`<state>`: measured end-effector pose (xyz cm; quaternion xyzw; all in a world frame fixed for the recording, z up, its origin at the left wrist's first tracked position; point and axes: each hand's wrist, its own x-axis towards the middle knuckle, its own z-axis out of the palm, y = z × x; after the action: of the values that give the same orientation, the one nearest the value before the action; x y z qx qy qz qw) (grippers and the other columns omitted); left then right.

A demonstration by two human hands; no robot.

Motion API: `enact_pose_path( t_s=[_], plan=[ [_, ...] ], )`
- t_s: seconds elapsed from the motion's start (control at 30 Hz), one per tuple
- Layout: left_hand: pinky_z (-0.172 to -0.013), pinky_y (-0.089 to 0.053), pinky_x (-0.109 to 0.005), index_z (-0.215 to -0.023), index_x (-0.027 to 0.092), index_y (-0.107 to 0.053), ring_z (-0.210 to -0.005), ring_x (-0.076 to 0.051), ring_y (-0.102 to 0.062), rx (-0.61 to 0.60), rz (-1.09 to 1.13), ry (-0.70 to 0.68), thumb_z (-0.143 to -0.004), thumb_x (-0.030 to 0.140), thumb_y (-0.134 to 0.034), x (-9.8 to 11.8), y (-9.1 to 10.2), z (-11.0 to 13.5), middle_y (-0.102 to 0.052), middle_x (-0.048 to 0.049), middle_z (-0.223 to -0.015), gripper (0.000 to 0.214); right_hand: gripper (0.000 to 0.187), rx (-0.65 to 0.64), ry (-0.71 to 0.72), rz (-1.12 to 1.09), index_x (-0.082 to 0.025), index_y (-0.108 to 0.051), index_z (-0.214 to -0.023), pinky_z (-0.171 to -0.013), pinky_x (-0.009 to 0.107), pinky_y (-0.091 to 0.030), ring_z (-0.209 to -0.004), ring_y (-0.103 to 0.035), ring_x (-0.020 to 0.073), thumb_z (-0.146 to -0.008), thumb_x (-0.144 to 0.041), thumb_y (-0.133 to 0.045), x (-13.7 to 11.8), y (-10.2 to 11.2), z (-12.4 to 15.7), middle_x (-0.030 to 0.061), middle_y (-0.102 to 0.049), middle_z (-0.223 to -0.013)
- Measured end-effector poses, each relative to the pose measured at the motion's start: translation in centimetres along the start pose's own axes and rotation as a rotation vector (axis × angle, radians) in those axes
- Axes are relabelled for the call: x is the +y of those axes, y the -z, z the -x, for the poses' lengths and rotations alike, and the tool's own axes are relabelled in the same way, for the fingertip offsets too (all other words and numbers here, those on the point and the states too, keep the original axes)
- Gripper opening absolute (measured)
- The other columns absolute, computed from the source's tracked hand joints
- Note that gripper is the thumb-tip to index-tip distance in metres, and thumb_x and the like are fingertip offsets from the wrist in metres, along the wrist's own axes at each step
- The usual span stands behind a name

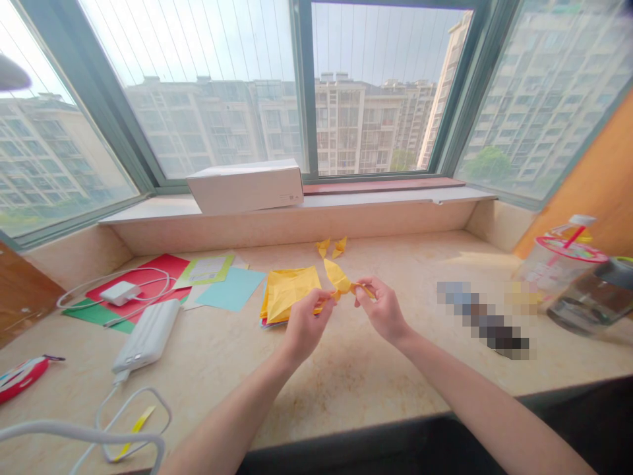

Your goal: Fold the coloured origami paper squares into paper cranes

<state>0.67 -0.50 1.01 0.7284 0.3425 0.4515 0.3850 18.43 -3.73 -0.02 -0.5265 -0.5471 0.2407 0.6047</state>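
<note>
On a stone sill (346,396) beneath a window (302,92), the left hand (307,324) and right hand (384,308) pinch folded yellow paper (337,277), apparently between fingertips.

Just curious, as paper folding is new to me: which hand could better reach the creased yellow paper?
Probably the left hand: it is right beside the creased yellow paper, though it pinches the folded yellow piece together with the right hand, which sits farther away.
</note>
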Motion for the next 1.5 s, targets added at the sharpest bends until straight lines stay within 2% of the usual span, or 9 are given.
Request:
enact_pose_path(
  t_s=[0.13,0.23,0.33,0.5,0.57,0.8,0.93,1.33,1.5],
  plan=[
    [-0.083,-0.056,-0.033,-0.092,0.019,-0.071,-0.106,-0.022,-0.063,-0.083,0.110,-0.033,-0.091,0.036,-0.056,0.7,0.2,0.0,-0.065,-0.0104,-0.115,0.022,0.022,-0.089,-0.018,-0.082,-0.019,-0.057,-0.095,-0.059,0.028,-0.051,-0.063,-0.067,0.0178,-0.089,-0.040,-0.057,0.1,0.0,-0.1,0.0017,-0.069,-0.068],
    [-0.085,-0.055,-0.033,-0.091,0.019,-0.073,-0.110,-0.023,-0.059,-0.120,0.174,-0.011,-0.094,0.040,-0.052,0.8,0.3,-0.2,-0.059,-0.0118,-0.120,0.030,0.023,-0.203,-0.027,-0.180,-0.019,-0.054,-0.097,-0.067,0.031,-0.052,-0.068,-0.067,0.0181,-0.091,-0.041,-0.056,0.1,0.0,0.0,0.0014,-0.069,-0.068],
    [-0.080,-0.054,-0.031,-0.085,0.017,-0.070,-0.106,-0.022,-0.059,-0.097,0.179,0.021,-0.088,0.040,-0.061,0.5,0.3,-0.4,-0.060,-0.0107,-0.109,0.025,0.023,-0.352,-0.048,-0.279,-0.020,-0.054,-0.099,-0.073,0.033,-0.052,-0.071,-0.067,0.0178,-0.092,-0.041,-0.056,-0.1,-0.1,0.1,0.0017,-0.070,-0.071],
    [-0.068,-0.054,-0.028,-0.084,0.017,-0.057,-0.080,-0.017,-0.063,-0.132,0.352,0.120,-0.080,0.035,-0.071,0.1,-0.2,-0.3,-0.064,-0.0038,-0.085,0.023,0.022,-0.537,-0.062,-0.320,-0.019,-0.057,-0.102,-0.076,0.035,-0.053,-0.078,-0.068,0.0190,-0.094,-0.039,-0.055,-0.2,-0.4,0.5,0.0037,-0.071,-0.079],
    [-0.067,-0.054,-0.028,-0.088,0.017,-0.055,-0.079,-0.016,-0.064,-0.129,0.355,0.125,-0.080,0.032,-0.071,0.0,-0.4,-0.2,-0.063,-0.0037,-0.086,0.023,0.021,-0.523,-0.045,-0.254,-0.019,-0.059,-0.102,-0.078,0.036,-0.053,-0.082,-0.068,0.0199,-0.093,-0.037,-0.056,0.1,-0.6,0.6,0.0050,-0.071,-0.085],
    [-0.069,-0.055,-0.027,-0.091,0.017,-0.060,-0.078,-0.014,-0.063,-0.019,0.011,-0.014,-0.079,0.020,-0.064,-0.5,-0.3,-0.2,-0.061,-0.0039,-0.091,0.012,0.022,-0.441,0.075,0.015,-0.019,-0.067,-0.101,-0.083,0.035,-0.049,-0.090,-0.064,0.0204,-0.094,-0.031,-0.049,0.2,-0.3,0.4,0.0066,-0.071,-0.097],
    [-0.071,-0.055,-0.029,-0.091,0.017,-0.061,-0.077,-0.015,-0.064,0.012,-0.062,-0.056,-0.079,0.017,-0.064,-0.6,-0.3,-0.3,-0.062,-0.0036,-0.090,0.012,0.022,-0.382,0.064,0.060,-0.019,-0.067,-0.103,-0.078,0.034,-0.048,-0.084,-0.065,0.0200,-0.090,-0.034,-0.059,0.0,-0.4,0.4,0.0061,-0.072,-0.095],
    [-0.076,-0.056,-0.030,-0.101,0.018,-0.056,-0.090,-0.018,-0.066,0.009,0.105,0.023,-0.087,0.022,-0.057,-1.1,-0.6,-0.1,-0.064,-0.0059,-0.096,0.015,0.055,-0.132,0.063,0.039,-0.023,-0.043,-0.135,-0.076,0.034,-0.052,-0.076,-0.069,0.0185,-0.086,-0.032,-0.064,0.2,-0.3,0.5,0.0025,-0.076,-0.085],
    [-0.077,-0.054,-0.028,-0.106,0.021,-0.052,-0.093,-0.017,-0.066,0.045,0.210,0.003,-0.086,0.022,-0.059,-1.2,-0.8,-0.2,-0.064,-0.0050,-0.100,0.021,0.049,-0.124,0.096,0.070,-0.025,-0.045,-0.133,-0.075,0.032,-0.054,-0.075,-0.070,0.0182,-0.088,-0.033,-0.062,0.1,-0.2,0.7,0.0016,-0.077,-0.086]
  ],
)
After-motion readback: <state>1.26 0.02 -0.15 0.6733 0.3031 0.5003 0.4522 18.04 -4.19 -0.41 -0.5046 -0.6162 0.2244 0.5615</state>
